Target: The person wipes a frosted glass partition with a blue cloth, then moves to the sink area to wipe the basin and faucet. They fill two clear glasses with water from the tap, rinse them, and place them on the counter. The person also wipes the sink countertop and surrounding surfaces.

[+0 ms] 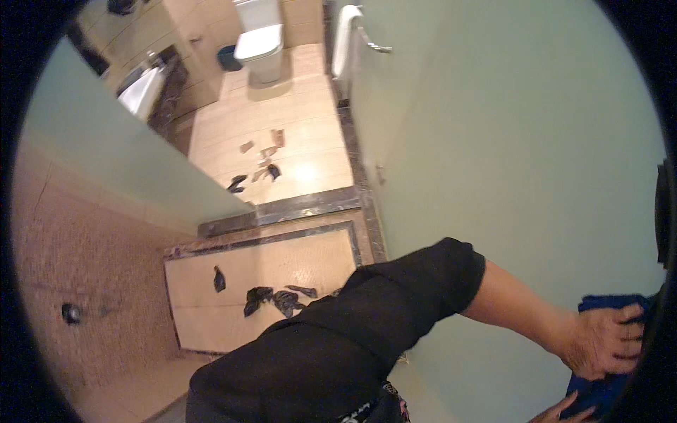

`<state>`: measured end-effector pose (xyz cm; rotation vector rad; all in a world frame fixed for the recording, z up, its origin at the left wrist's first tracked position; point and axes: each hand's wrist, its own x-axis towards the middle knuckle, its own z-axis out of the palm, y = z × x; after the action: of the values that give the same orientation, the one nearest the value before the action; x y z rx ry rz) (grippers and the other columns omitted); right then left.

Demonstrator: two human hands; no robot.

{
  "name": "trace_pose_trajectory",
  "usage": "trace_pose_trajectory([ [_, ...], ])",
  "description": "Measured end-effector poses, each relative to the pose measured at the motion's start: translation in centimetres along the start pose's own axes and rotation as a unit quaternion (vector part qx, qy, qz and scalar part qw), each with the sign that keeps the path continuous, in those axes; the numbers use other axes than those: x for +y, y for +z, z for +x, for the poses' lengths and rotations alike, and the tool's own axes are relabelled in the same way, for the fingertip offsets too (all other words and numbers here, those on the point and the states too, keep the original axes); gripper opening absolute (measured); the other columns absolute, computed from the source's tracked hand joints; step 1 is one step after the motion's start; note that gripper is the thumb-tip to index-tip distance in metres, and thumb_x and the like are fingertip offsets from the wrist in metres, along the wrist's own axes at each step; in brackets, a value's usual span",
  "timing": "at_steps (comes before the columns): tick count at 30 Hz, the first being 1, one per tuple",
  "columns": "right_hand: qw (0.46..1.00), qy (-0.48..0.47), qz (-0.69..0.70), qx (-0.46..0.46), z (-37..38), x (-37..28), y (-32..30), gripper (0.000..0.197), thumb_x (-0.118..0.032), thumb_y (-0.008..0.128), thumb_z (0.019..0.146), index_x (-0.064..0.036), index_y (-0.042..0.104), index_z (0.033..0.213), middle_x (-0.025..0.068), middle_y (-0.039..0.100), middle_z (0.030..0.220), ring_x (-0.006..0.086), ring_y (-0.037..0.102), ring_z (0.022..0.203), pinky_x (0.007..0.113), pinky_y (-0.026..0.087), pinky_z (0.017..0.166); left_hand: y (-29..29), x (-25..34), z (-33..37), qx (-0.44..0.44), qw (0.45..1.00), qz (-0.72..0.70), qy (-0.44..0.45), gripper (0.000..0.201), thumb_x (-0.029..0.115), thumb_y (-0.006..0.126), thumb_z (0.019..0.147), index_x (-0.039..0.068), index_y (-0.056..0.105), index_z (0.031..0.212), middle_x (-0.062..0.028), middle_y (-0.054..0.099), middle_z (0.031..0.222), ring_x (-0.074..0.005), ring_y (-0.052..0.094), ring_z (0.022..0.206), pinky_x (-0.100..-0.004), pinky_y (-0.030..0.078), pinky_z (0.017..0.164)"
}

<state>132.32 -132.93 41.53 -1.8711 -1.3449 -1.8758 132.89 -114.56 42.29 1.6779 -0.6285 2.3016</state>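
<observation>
Black sleeve; right hand (fingers spread) presses blue cloth.

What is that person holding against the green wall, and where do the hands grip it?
A blue cloth. One hand presses flat on its middle; another hand touches its lower edge. Which hand is which cannot be told.

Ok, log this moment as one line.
right hand flat on blue cloth against green wall | left hand at cloth's lower edge | scraps on floor
</observation>
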Motion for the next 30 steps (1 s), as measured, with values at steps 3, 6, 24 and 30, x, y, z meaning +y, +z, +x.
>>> trace_pose_trajectory([
  [3,0.992,-0.007,-0.122,-0.022,-0.4,1.9,-0.6,0.047,-0.034,0.061,0.085,-0.0043,0.054,0.122,0.0234,0.043,0.131,0.0369,0.043,0.12,0.047,0.034,0.1,0.3,1.2,0.7,-0.007,0.999,-0.001,-0.05,0.044,0.034,0.054,0.066,0.004,0.058,0.097,-0.0207,0.053,0.116,-0.0383,0.047,0.114,-0.0573,0.031,0.092],
  [6,0.996,0.035,-0.084,0.008,-1.7,5.6,-1.7,0.051,-0.033,0.063,0.084,-0.0039,0.052,0.124,0.0235,0.039,0.135,0.0381,0.035,0.126,0.049,0.027,0.104,0.6,2.6,3.2,-0.008,0.999,0.015,-0.041,0.039,0.029,0.051,0.072,0.004,0.057,0.101,-0.021,0.05,0.122,-0.0363,0.044,0.119,-0.0544,0.03,0.096],
  [24,0.973,0.217,-0.062,0.048,-6.7,9.0,-5.0,0.064,-0.03,0.062,0.073,-0.0098,0.044,0.131,0.0284,0.024,0.142,0.0442,0.035,0.125,0.059,0.021,0.098,3.8,11.5,5.0,-0.299,0.951,0.07,-0.023,0.068,0.025,0.067,0.072,0.012,0.041,0.134,-0.0121,0.029,0.145,-0.0327,0.021,0.135,-0.0513,0.017,0.104],
  [30,0.966,0.213,-0.123,0.077,-6.2,18.4,-7.3,0.055,-0.032,0.054,0.079,-0.0046,0.047,0.127,0.0268,0.027,0.141,0.0439,0.033,0.125,0.057,0.025,0.098,11.7,15.0,8.1,-0.253,0.967,0.024,0.015,0.062,0.026,0.063,0.075,0.014,0.044,0.132,-0.0081,0.032,0.143,-0.0299,0.025,0.134,-0.0492,0.019,0.104],
])
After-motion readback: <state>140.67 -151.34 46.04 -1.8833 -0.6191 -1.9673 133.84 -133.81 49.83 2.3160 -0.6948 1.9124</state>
